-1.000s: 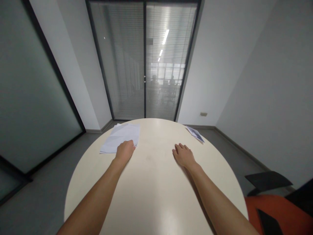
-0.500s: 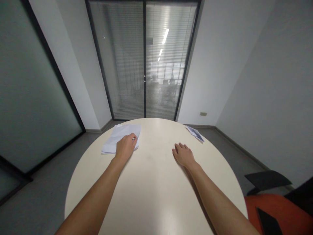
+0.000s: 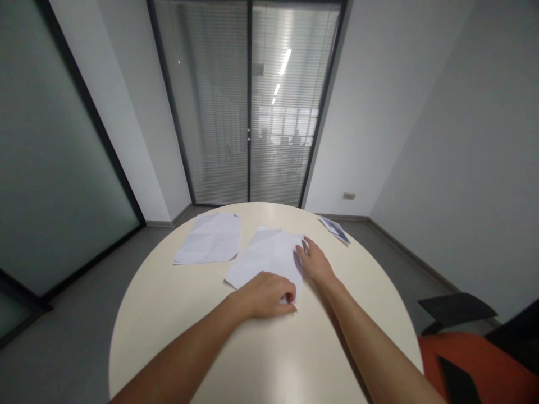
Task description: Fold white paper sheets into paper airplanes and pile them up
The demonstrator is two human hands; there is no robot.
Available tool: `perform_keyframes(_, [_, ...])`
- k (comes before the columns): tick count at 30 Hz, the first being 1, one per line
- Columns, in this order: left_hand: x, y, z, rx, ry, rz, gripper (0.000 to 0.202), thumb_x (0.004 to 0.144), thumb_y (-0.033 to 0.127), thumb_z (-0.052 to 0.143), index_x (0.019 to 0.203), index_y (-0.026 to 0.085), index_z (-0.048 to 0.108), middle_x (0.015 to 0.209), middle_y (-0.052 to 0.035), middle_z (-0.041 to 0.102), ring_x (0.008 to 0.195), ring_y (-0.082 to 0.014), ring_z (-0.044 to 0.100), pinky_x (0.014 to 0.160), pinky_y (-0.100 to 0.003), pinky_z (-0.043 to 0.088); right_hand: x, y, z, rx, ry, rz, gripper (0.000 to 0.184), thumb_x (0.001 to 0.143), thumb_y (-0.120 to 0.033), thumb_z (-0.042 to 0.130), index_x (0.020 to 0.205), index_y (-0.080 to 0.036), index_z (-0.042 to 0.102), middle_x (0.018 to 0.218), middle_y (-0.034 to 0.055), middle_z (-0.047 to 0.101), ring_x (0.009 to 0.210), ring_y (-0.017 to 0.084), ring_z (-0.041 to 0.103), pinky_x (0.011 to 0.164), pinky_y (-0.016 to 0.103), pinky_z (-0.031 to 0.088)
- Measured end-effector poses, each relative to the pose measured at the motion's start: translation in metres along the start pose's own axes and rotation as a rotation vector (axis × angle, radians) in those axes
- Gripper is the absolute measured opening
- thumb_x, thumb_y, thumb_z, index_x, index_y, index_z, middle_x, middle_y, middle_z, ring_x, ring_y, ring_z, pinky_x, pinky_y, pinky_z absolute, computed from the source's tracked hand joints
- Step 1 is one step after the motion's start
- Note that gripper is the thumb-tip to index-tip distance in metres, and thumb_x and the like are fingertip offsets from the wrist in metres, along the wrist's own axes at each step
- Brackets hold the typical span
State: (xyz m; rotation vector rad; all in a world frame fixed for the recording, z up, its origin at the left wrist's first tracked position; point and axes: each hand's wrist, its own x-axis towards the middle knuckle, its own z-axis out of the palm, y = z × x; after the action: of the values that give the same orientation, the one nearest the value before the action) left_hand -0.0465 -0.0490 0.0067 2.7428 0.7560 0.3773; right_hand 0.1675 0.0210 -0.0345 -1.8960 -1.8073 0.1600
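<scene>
**Creased white paper sheet [image 3: 263,255] mid-table, 2 hands at it**

Sheet lies tilted on round cream tabletop [image 3: 256,359], betw. other papers. L hand [image 3: 265,294] over its near R corner: fingers curled, thumb apart, bit of paper showing betw.; can't tell if gripped. R hand [image 3: 315,262] at far R corner, thumb & fingers narrowly parted; grip unclear. Just L of sheet: 2nd creased white paper [image 3: 210,238], apart. Far R, nr table edge: folded paper [image 3: 336,229]. Beyond R edge: orange-seat chair [image 3: 475,359], blk armrests.
</scene>
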Motion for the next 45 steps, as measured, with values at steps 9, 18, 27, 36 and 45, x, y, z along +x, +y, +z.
perform_keyframes(9, [-0.003,-0.031,0.017,0.138,0.134,-0.355,0.059,0.091,0.049,0.057,0.14,0.017,0.051,0.158,-0.0152,0.039,0.146,-0.036,0.032,0.118,-0.05,0.027,-0.004,-0.003,-0.001,-0.145,-0.017,-0.19,0.041,0.095,-0.033,0.05,0.129,-0.016,0.066,0.149,0.0158,0.05,0.138,0.028,0.046,0.117,0.043,0.031])
perform_keyframes(18, [-0.004,-0.037,0.03,0.041,-0.071,-0.187,0.088,0.086,0.066,0.055,0.156,0.021,0.027,0.166,-0.0144,0.019,0.153,-0.0347,0.01,0.123,-0.055,0.012,-0.019,-0.025,0.009,0.011,-0.389,-0.426,0.058,0.105,-0.052,0.02,0.15,-0.026,0.046,0.161,0.0059,0.035,0.15,0.027,0.026,0.121,0.053,0.02])
perform_keyframes(27, [-0.003,-0.04,0.038,0.045,-0.064,-0.238,0.086,0.089,0.073,0.042,0.157,0.021,0.027,0.167,-0.0105,0.014,0.154,-0.0344,0.006,0.124,-0.055,0.009,-0.003,0.0,0.002,-0.262,-0.245,-0.063,0.062,0.102,-0.048,0.032,0.155,-0.016,0.035,0.163,0.0135,0.026,0.151,0.035,0.02,0.119,0.059,0.019])
perform_keyframes(36, [0.003,-0.044,0.04,0.161,0.123,-0.39,0.051,0.1,0.037,0.036,0.146,0.019,0.046,0.159,-0.01,0.039,0.149,-0.0305,0.029,0.121,-0.049,0.024,-0.021,-0.025,0.008,-0.117,-0.301,-0.352,0.057,0.104,-0.047,0.028,0.152,-0.019,0.042,0.161,0.012,0.034,0.15,0.029,0.025,0.12,0.052,0.022])
perform_keyframes(45, [-0.007,-0.069,0.025,0.366,0.268,-0.767,0.058,0.097,0.053,0.038,0.14,0.015,0.052,0.157,-0.0184,0.038,0.145,-0.0425,0.03,0.115,-0.06,0.024,-0.02,-0.015,0.002,-0.097,-0.395,-0.38,0.065,0.102,-0.055,0.033,0.156,-0.02,0.035,0.164,0.0115,0.025,0.152,0.032,0.017,0.121,0.055,0.018])
